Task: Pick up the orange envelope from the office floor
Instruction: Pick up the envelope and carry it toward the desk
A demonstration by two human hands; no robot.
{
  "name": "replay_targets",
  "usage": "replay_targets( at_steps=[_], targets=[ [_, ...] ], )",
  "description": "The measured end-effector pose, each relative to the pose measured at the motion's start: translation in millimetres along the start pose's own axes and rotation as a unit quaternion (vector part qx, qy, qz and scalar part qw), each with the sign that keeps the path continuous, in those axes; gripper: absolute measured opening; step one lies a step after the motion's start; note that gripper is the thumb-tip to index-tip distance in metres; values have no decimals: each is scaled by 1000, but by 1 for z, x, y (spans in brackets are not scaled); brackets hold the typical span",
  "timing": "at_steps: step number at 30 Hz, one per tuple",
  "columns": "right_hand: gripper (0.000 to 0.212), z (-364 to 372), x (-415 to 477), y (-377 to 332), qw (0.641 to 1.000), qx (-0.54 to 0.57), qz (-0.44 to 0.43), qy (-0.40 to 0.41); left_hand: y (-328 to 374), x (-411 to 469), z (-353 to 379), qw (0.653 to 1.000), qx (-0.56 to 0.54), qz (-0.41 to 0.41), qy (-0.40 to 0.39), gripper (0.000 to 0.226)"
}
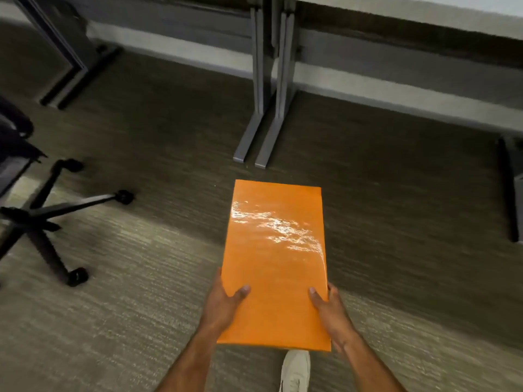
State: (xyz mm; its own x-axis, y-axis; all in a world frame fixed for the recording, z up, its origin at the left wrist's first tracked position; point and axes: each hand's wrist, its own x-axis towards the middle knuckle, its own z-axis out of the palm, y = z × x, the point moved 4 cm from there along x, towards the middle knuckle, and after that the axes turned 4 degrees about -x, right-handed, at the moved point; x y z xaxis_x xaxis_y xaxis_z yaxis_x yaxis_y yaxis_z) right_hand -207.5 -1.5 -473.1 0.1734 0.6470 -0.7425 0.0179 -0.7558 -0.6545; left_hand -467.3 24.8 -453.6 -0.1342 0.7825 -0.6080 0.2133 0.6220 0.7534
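Note:
The orange envelope (276, 261) is a large glossy rectangle held lengthwise in front of me, above the carpet, with glare across its upper half. My left hand (223, 304) grips its left edge near the bottom, thumb on top and fingers hidden underneath. My right hand (329, 306) holds the right edge the same way, thumb pressed on the top face. The envelope's near end hides part of my white shoe (294, 372).
Grey-brown carpet (127, 306) covers the floor. A black wheeled office chair base (48, 213) stands at the left. Two grey desk legs (264, 114) rise just beyond the envelope, under a desk along the wall. Another dark leg (512, 190) is at the right edge.

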Motion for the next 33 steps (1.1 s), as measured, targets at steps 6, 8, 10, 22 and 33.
replay_targets(
  at_steps=[6,8,10,22,33],
  targets=[
    [68,-6,35,-40,999,32,19,-3,45,46,4,1000,18,-5,-18,77],
    [70,-4,49,-56,999,41,29,-3,60,65,3,1000,16,-6,-21,77],
    [72,0,67,-68,999,39,33,2,71,88,1,999,15,-4,-28,76],
    [57,27,219,-94,996,66,33,41,87,291,24,990,110,43,-82,68],
    [50,12,387,-62,991,89,30,92,40,450,104,976,140,121,-116,65]
  ],
)
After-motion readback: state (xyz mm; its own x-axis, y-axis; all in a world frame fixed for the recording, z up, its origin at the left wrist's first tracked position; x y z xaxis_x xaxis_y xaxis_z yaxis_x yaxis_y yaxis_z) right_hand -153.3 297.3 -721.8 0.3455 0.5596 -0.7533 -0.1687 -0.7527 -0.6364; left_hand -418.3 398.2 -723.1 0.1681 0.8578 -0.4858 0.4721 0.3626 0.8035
